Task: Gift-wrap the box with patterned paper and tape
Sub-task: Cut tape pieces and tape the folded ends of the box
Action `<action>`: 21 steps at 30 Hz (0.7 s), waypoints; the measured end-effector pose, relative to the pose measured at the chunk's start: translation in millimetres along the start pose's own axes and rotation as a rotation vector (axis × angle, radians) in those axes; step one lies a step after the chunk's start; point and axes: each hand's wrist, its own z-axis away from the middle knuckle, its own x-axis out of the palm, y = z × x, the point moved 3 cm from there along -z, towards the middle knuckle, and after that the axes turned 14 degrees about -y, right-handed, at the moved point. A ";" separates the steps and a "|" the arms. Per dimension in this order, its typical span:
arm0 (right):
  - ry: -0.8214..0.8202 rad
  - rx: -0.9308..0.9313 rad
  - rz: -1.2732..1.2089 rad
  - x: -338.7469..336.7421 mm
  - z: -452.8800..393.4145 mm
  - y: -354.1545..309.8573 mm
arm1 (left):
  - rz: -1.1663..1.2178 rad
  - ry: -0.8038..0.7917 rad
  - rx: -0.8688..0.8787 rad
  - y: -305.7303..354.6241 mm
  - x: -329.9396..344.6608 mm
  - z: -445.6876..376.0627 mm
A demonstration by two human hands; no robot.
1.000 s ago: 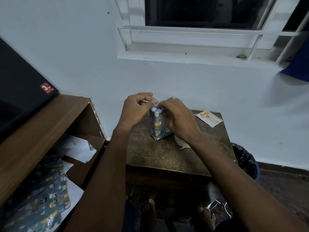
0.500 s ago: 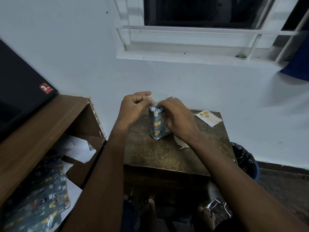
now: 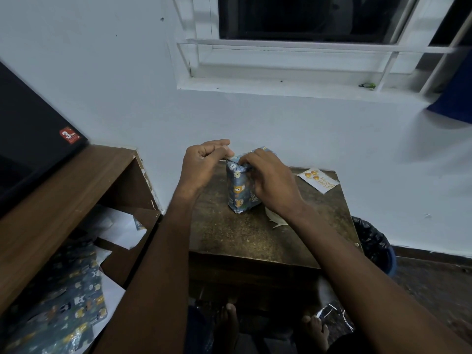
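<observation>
We are seeing a dim, bluish picture; the wall [image 3: 255, 118] is catching the most light, the window [image 3: 306, 16] is showing black, and wide-angle bending is curving the edges while the lower corners are sinking into shadow.

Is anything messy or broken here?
Yes. The wooden shelf's edge by the wall is chipped, showing pale patches. Crumpled white paper and patterned wrapping paper are stuffed loosely underneath. A torn white scrap lies beside the wrapped box.
</observation>
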 end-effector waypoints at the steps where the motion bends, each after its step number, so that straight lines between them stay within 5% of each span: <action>1: -0.001 0.001 0.003 0.1 -0.1 0.1 | 0.049 0.021 0.003 1.2 -0.6 -0.5; 21: -0.006 0.007 0.002 -0.2 1.5 -2.6 | -0.249 0.001 -0.006 -1.3 0.7 0.0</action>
